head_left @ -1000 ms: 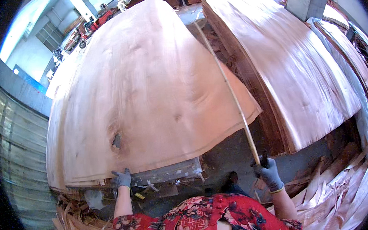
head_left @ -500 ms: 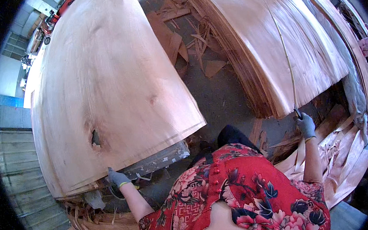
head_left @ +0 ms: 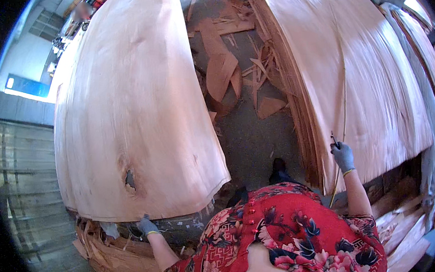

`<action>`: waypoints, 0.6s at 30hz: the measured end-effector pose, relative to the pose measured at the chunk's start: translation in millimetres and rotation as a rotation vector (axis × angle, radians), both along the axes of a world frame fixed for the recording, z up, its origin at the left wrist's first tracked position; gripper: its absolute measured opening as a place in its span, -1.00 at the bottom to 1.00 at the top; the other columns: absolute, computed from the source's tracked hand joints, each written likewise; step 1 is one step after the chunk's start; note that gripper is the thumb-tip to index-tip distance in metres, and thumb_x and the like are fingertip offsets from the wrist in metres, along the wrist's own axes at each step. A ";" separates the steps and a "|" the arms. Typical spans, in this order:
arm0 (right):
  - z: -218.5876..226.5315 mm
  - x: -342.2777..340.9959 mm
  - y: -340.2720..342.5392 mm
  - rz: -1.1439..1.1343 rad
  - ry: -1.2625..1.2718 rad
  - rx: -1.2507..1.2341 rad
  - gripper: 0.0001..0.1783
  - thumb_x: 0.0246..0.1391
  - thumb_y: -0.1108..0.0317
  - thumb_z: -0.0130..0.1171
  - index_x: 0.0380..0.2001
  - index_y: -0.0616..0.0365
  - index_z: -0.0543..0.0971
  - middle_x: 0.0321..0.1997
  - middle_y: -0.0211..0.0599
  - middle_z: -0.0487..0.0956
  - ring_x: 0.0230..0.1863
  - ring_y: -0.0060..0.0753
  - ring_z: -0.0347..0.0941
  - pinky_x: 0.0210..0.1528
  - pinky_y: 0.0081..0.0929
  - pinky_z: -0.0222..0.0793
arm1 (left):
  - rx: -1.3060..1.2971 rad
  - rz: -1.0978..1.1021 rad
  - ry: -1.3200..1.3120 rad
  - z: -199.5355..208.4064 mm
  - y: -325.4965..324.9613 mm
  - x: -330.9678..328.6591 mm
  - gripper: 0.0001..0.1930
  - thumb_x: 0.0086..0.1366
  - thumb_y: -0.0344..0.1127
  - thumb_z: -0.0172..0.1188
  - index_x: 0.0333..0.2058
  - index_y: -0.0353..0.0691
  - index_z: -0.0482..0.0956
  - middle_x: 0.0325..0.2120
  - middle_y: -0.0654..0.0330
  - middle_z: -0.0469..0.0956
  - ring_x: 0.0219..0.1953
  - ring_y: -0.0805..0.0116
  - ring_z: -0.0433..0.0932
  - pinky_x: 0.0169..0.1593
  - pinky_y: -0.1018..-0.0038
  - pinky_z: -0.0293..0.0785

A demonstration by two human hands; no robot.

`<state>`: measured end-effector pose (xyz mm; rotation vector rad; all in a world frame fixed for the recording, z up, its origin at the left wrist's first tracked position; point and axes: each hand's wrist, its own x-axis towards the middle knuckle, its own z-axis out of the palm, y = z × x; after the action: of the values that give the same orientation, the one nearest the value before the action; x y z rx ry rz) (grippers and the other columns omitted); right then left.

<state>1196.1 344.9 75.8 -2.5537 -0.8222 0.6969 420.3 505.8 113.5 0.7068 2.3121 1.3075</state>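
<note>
At the near edge of the left stack, my left hand (head_left: 147, 225), in a grey glove, is closed on the rim of the top wood veneer sheet (head_left: 154, 95), fingertips on its upper face. This pale sheet has a ragged knot hole (head_left: 130, 179) near that edge. My right hand (head_left: 344, 156), also gloved, is closed around a small dark-handled tool (head_left: 335, 140) above the right veneer stack (head_left: 374, 92); its exact kind is too small to tell. A long thin stick (head_left: 345, 95) lies lengthwise on that stack and passes by this hand.
Torn veneer scraps (head_left: 223, 65) litter the floor between the two stacks. More veneer strips (head_left: 121, 256) lie below the left stack, and others (head_left: 404, 227) at the lower right. Plastic sheeting (head_left: 427, 152) hangs along the right stack's far side.
My right hand has moved left and inward over the right stack's corner with the dark tool. The stick now extends past it toward me. My left hand stays at the sheet's edge; the view has shifted.
</note>
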 end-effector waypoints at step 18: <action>-22.4 8.6 188.6 0.005 0.369 -0.047 -0.71 0.00 0.24 0.08 -0.36 0.29 0.51 -0.56 -0.19 0.51 -0.53 -0.38 0.42 -0.39 -0.37 0.34 | -0.196 -0.033 0.336 4.7 -18.8 73.4 -0.46 0.09 -0.19 0.17 -0.05 -0.47 0.31 -0.08 -0.12 0.42 -0.18 0.00 0.44 -0.10 0.31 0.37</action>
<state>1204.7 533.5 53.5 -2.3552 -0.6924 1.1567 493.7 487.0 118.2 0.9534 2.6324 0.9892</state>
